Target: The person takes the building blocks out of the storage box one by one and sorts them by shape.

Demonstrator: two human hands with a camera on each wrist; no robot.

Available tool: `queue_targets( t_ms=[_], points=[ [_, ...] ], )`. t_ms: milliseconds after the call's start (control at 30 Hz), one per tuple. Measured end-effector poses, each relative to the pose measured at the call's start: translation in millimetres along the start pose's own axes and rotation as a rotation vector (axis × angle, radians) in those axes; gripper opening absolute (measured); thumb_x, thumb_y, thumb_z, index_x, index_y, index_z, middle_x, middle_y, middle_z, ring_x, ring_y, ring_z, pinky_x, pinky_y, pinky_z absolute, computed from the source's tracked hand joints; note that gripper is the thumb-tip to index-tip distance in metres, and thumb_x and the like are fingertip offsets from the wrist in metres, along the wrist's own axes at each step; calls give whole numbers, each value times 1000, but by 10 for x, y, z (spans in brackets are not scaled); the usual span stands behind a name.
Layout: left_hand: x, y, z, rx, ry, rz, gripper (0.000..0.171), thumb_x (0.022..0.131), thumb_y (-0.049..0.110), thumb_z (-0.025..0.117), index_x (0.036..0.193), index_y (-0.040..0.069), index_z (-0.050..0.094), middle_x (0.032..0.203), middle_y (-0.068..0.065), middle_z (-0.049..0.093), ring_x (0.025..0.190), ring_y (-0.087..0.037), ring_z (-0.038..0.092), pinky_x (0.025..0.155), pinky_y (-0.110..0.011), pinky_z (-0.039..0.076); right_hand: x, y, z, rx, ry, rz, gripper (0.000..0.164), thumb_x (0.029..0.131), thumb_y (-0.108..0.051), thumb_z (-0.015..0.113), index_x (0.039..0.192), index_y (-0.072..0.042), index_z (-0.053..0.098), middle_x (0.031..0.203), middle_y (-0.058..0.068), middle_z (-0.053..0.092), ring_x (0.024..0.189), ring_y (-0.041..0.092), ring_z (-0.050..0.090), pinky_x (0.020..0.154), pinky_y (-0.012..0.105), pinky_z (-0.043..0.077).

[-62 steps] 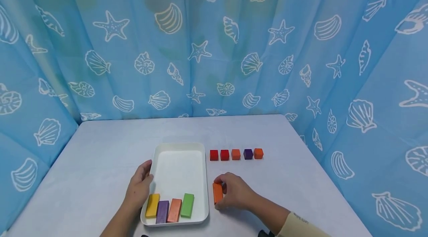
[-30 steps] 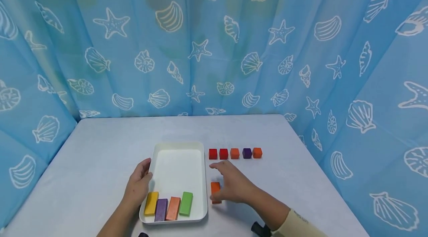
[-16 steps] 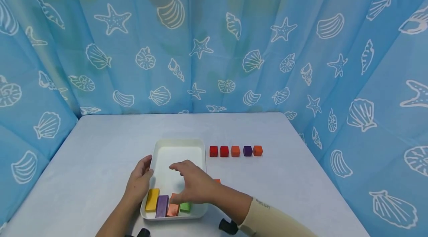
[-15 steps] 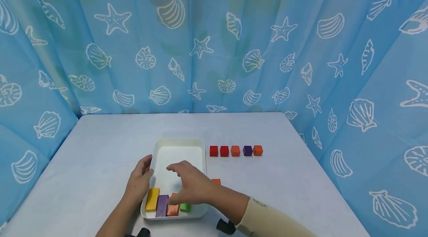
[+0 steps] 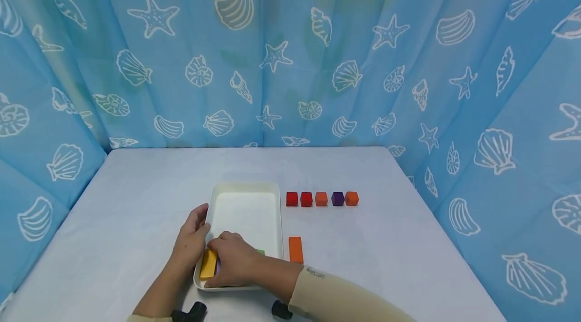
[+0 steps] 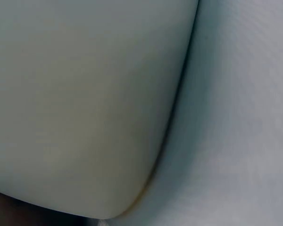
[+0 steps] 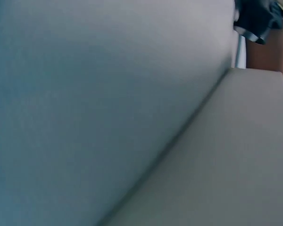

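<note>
Tray (image 5: 247,216), shallow, smooth, white and rectangular, on a white-covered table (image 5: 150,201). Grips its left wall in the left hand (image 5: 190,241), thumb at the rim, just as half a second ago. Has brought the right hand (image 5: 233,264) down from above the tray's middle to its near-left corner. Curls fingers and thumb at opposite ends of a yellow oblong block (image 5: 208,265), lying inside near the left wall; cannot tell whether grasping it. Now covers most of a purple oblong block (image 5: 218,265) beside it, leaving only a bit of a green oblong block (image 5: 260,252) visible. Uncovers an orange oblong block (image 5: 295,250), just right of the tray, mostly hidden half a second ago and held in the right hand two seconds ago. Farther back, unchanged: red cubes (image 5: 292,199), a coral cube (image 5: 321,199), a dark purple cube (image 5: 338,199) and an orange cube (image 5: 351,199) in one row.
</note>
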State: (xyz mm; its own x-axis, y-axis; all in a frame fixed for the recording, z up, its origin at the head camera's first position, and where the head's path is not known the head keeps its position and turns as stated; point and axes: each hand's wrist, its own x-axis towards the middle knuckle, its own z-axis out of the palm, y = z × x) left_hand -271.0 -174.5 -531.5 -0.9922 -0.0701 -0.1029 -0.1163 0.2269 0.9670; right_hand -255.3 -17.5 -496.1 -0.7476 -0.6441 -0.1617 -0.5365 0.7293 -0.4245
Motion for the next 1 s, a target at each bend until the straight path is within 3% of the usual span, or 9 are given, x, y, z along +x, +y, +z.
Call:
queue_targets(
  t_ms=[233, 600, 800, 1000],
  points=[
    [15, 25, 33, -4, 13, -23, 57, 110, 9, 42, 166, 6, 28, 172, -19, 29, 159, -40, 25, 126, -59, 21, 8, 33, 38, 40, 28, -8, 63, 80, -44, 94, 133, -20, 70, 107, -13, 58, 94, 0, 49, 83, 13, 48],
    [-3, 29, 13, 7, 6, -13, 56, 111, 9, 40, 166, 6, 28, 172, -19, 29, 159, -40, 23, 127, -60, 20, -48, 136, -64, 151, 61, 26, 67, 80, -40, 96, 138, -21, 70, 115, -14, 58, 94, -3, 52, 90, 14, 51],
    [-26, 30, 10, 24, 13, -20, 57, 111, 9, 40, 166, 5, 28, 172, -20, 29, 159, -40, 23, 126, -61, 21, -177, 217, -167, 218, 126, 38, 68, 78, -40, 96, 139, -26, 69, 119, -17, 58, 98, -2, 56, 91, 14, 53],
    [-23, 14, 25, 8, 17, -8, 56, 112, 9, 41, 166, 4, 28, 171, -22, 30, 158, -41, 25, 126, -60, 21, -367, 413, -288, 311, 184, 12, 71, 77, -40, 97, 139, -22, 69, 118, -16, 58, 106, 3, 59, 92, 17, 55]
  ],
)
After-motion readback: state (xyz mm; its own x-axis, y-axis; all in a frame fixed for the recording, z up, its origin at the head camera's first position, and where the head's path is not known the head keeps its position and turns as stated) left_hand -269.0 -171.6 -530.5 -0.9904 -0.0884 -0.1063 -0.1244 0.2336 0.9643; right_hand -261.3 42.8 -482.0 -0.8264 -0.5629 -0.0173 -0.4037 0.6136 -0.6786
